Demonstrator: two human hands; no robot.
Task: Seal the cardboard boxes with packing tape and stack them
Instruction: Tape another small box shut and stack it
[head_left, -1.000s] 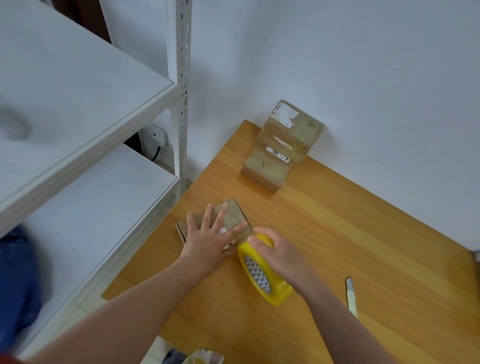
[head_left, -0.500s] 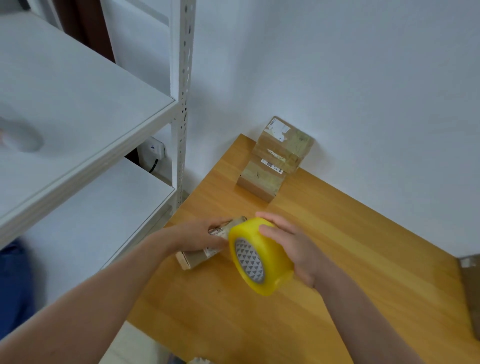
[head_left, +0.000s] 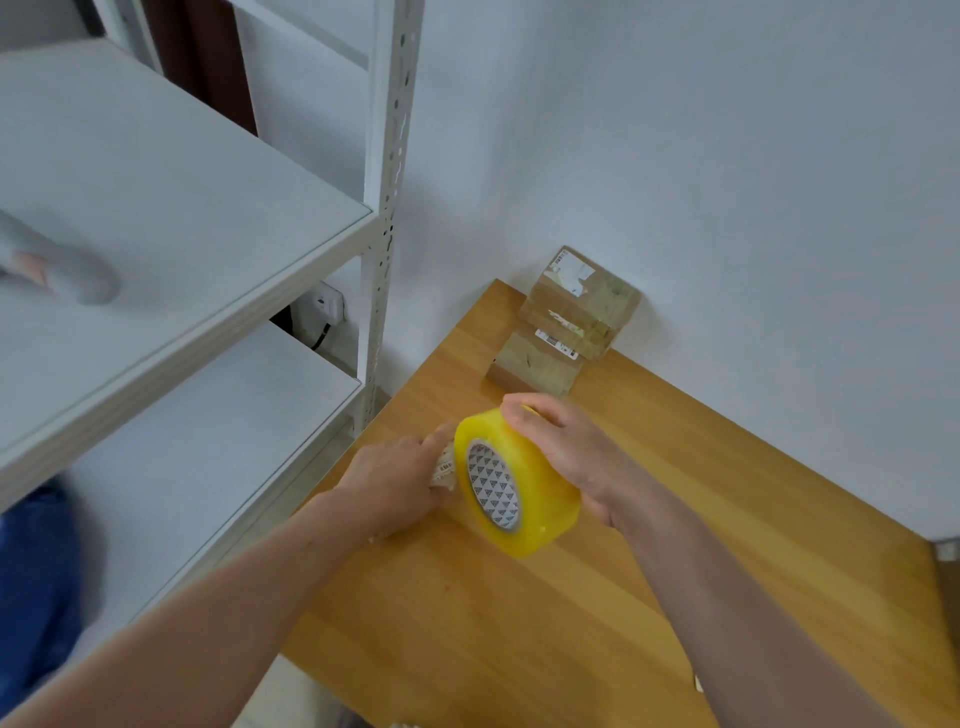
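In the head view, a small box (head_left: 443, 469) is held down on the wooden table (head_left: 737, 499) near its left edge by the left hand (head_left: 393, 482). The box is almost wholly covered by that hand and by the tape roll (head_left: 515, 486); only a pale strip of it is seen between them. The left fingers are curled over the box, with one finger stretched along its top towards the roll. This grip is judged to be meant to keep the light box from sliding while tape is drawn across it.

The yellow roll is gripped by the right hand (head_left: 569, 457), with the fingers wrapped over its far rim and the thumb side hidden. The roll is kept on edge, its patterned core turned towards the camera, touching or just beside the box. It cannot be told whether a strip of tape has been stuck down yet. The sealing of this box is judged to be in hand and not finished.

A stack of boxes (head_left: 571, 319) is seen at the far edge of the table against the wall, well apart from the hands, where the small box is presumably to be added. A white shelf unit (head_left: 182, 218) stands to the left.
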